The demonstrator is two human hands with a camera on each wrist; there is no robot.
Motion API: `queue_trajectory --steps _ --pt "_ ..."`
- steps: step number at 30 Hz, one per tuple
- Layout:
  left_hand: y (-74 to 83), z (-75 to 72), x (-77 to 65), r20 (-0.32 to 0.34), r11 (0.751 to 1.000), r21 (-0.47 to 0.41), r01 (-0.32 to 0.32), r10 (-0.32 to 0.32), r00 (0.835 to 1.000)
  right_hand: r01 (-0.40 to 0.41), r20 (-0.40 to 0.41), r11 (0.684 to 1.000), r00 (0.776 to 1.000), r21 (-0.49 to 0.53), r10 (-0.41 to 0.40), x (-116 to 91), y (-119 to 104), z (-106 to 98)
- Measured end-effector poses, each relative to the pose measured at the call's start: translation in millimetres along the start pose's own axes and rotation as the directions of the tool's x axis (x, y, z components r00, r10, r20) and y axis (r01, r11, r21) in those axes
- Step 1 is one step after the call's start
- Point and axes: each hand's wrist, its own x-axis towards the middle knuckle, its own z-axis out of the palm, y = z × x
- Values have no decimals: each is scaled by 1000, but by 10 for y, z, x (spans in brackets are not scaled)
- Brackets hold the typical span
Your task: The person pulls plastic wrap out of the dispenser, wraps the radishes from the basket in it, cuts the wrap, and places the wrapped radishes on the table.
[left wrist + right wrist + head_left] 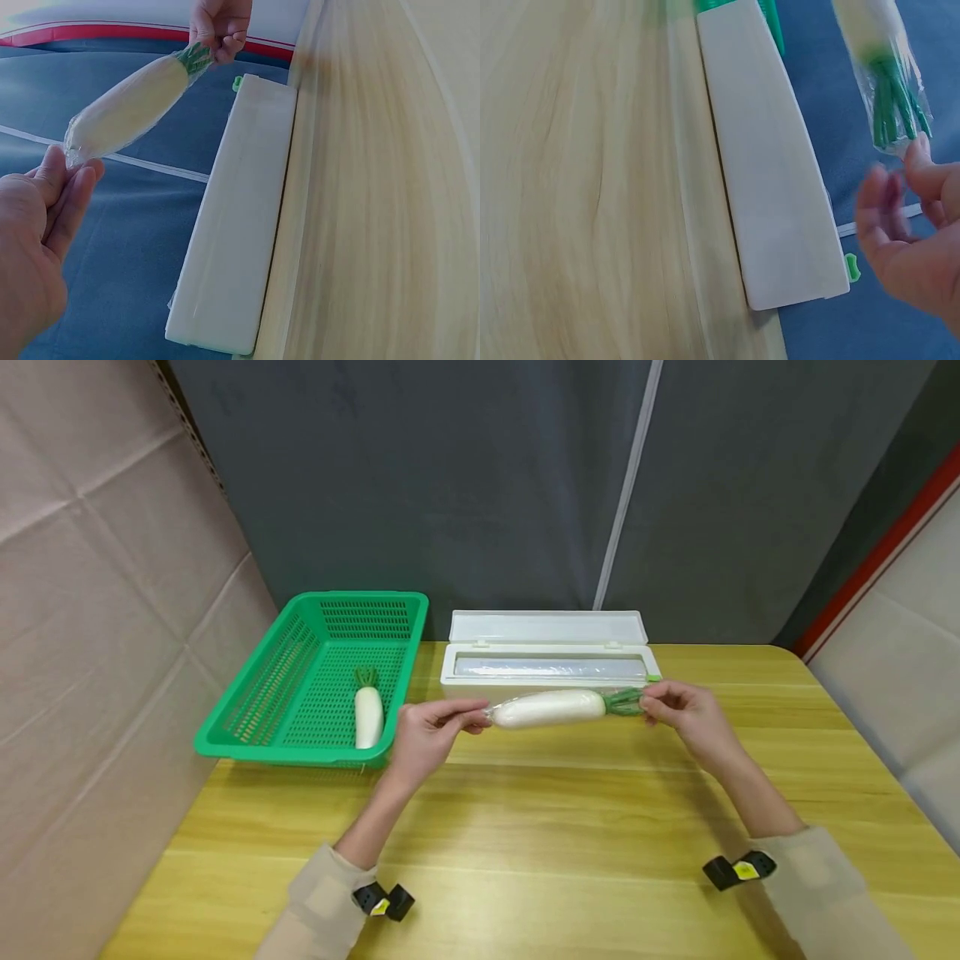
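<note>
A white radish [551, 708] with green leaves, wrapped in clear plastic film, is held level above the table in front of a white box. My left hand [431, 739] pinches the twisted film at its root end, as the left wrist view also shows with the wrapped radish [131, 109] slanting away. At the leafy end my right hand [690, 722] pinches the film by the green leaves [892, 105]; some of its fingers are blurred in the right wrist view. The film dispenser box [547, 672] has its lid raised, with a roll of film inside.
To the left stands a green plastic basket [300, 745], with another white radish [368, 717] lying in it. A green tab [852, 268] sticks out from the box's right end. Behind the wooden table [555, 860] hangs a dark grey curtain [420, 485].
</note>
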Motion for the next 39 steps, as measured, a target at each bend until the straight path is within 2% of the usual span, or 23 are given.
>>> queue_trajectory --steps 2,4,6,10,13,14,19,22,27,29,34,39 --pt "0 3 -3 14 1000 22 -5 5 1000 -33 77 986 997 166 20 0 17 -8" --pt "2 3 -8 27 1000 14 25 -25 999 -76 155 944 988 320 27 -6 28 -7" --pt "7 3 -13 34 998 -9 67 -67 997 -114 216 904 976 413 24 -16 26 0" --pt "22 4 -19 34 989 -66 135 -133 991 -145 245 842 969 520 16 -15 -10 30" --pt "27 8 -19 50 981 -95 172 -167 985 -132 230 822 973 554 2 6 -54 59" --pt "27 9 -19 60 978 -103 184 -178 982 -120 223 825 975 552 -8 13 -68 71" --pt "37 20 -17 130 961 -118 249 -233 964 -24 149 878 987 479 -54 38 -111 140" --pt "38 32 -17 179 961 -64 269 -254 950 22 90 888 993 460 -71 44 -133 177" --pt "46 83 -2 261 966 132 220 -248 933 67 31 901 996 428 -89 39 -183 216" --pt "63 118 13 304 960 193 202 -255 918 77 24 915 995 397 -94 37 -206 231" --pt "83 230 54 401 944 276 182 -285 871 103 24 948 993 302 -115 37 -263 270" --pt "83 331 65 438 926 336 170 -313 843 115 36 969 991 220 -125 42 -339 310"
